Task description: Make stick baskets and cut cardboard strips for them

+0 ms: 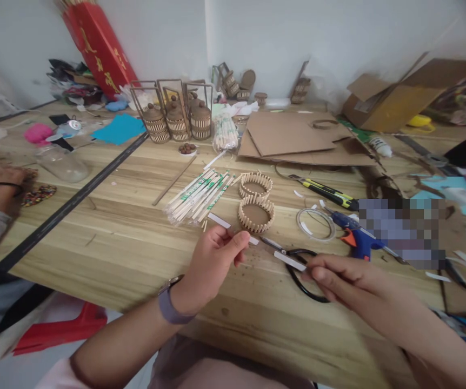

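My left hand (212,262) pinches a thin white strip (219,220) between thumb and fingers, and its short end shows past the thumb. In my right hand (346,278) a second white strip (290,261) is gripped by one end and points left. Black-handled scissors (298,283) lie on the table under that strip, partly covered by it and the right hand. Just beyond my left hand stand two small rings of upright wooden sticks, a nearer ring (242,219) with a brown base and a farther ring (243,189).
Wrapped sticks (200,197) lie left of the rings. A tape roll (299,224), a yellow-black cutter (330,193) and a blue glue gun (363,244) lie right. Cardboard sheets (290,132) and small tiered baskets (178,127) stand behind. Another person's hand (0,178) rests far left.
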The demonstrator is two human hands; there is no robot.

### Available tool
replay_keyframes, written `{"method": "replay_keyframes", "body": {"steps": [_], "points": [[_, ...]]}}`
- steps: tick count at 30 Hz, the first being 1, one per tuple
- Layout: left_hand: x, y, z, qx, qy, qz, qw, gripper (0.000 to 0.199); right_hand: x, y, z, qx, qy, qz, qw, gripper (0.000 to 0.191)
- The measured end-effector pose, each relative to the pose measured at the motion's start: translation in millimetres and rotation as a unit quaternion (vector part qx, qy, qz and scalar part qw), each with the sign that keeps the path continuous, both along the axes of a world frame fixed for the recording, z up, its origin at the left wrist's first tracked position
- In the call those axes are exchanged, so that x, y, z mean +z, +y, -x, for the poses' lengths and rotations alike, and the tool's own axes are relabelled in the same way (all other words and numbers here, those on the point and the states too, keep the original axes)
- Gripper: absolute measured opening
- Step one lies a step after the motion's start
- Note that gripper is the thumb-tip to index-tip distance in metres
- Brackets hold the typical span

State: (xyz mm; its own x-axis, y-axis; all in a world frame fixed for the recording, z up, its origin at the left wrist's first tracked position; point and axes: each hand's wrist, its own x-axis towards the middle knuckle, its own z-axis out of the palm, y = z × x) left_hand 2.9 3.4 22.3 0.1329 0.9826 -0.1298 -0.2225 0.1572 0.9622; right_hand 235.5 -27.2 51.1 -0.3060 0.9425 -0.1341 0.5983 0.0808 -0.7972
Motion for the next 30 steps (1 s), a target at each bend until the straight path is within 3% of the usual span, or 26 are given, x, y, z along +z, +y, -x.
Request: {"method": "replay_keyframes", "body": {"steps": [8, 13, 15, 18, 25, 28, 30], "points": [[5.0, -0.8, 2.1, 0.023, -0.030, 0.001, 0.999, 0.039, -8.1, 0.3, -5.6, -0.026, -0.008, -0.035, 0.999, 0.059], [6.8, -1.8, 3.1, -0.070, -0.042, 0.012, 0.997, 0.052, -9.6, 9.2, 6.8, -0.007, -0.003, -0.022, 1.000, 0.056], [4.8, -2.0, 1.2, -0.092, -0.015, 0.016, 0.995, 0.044, -8.7, 12.8, 14.3, 0.000, -0.008, -0.028, 1.000, 0.054], [1.8, 0.0, -1.3, -0.053, -0.001, 0.004, 0.999, 0.033, -7.8, 17.2, 24.0, -0.003, 0.000, -0.039, 0.999, 0.054], [3.9, 15.5, 5.4, 0.017, -0.023, -0.014, 0.999, 0.033, -17.6, 31.2, 18.1, 0.001, 0.045, -0.011, 0.999, 0.046], [2.0, 17.2, 3.2, 0.007, -0.035, -0.020, 0.999, 0.037, -20.6, 34.4, 18.8, -0.010, 0.037, -0.025, 0.999, 0.045], [-1.2, 14.5, -1.1, -0.038, -0.042, -0.009, 0.998, 0.041, -20.3, 33.8, 23.8, -0.004, 0.032, -0.041, 0.999, 0.044]]}}
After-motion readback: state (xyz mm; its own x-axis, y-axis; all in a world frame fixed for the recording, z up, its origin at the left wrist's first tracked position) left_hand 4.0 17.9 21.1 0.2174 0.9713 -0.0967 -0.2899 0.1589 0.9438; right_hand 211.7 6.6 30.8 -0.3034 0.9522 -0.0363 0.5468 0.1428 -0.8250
